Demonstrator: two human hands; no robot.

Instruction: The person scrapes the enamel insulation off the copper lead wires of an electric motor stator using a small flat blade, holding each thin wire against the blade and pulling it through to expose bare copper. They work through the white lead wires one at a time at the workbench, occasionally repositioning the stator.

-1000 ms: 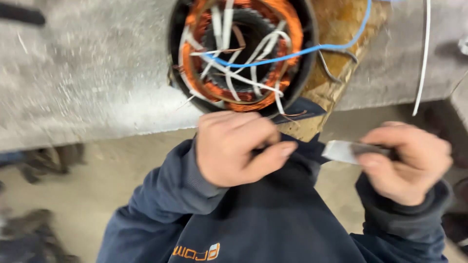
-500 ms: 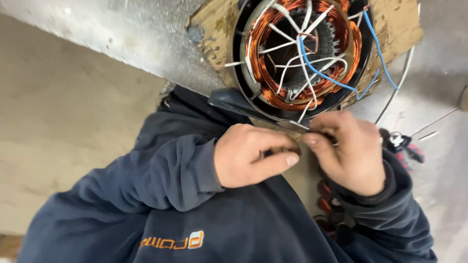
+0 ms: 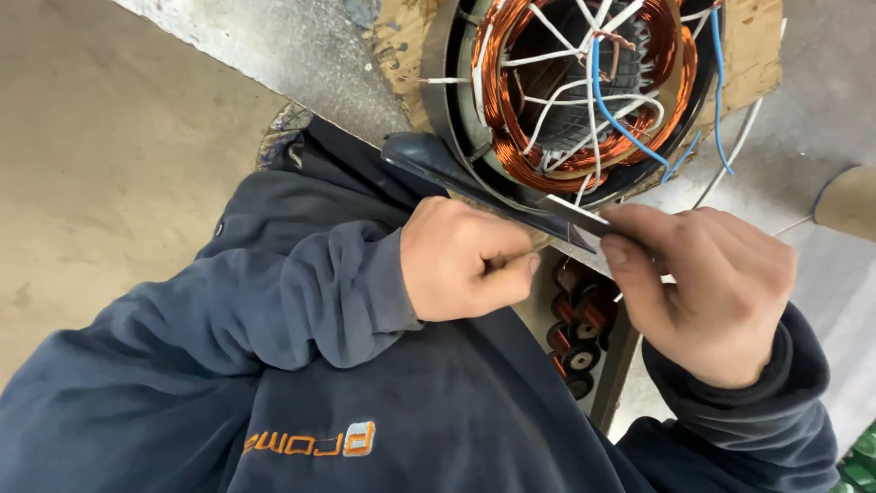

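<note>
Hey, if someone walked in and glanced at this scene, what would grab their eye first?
Probably the motor stator at top centre on the workbench, its bright copper windings crossed by white leads and a blue wire. Just below it, the left hand is closed in a fist at the bench edge, while the right hand pinches a flat metal blade near the stator's rim.

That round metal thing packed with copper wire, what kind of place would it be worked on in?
Probably a motor repair workshop: a round metal stator wound with copper wire lies on a rough grey workbench, and small copper coils are stored underneath.
</note>
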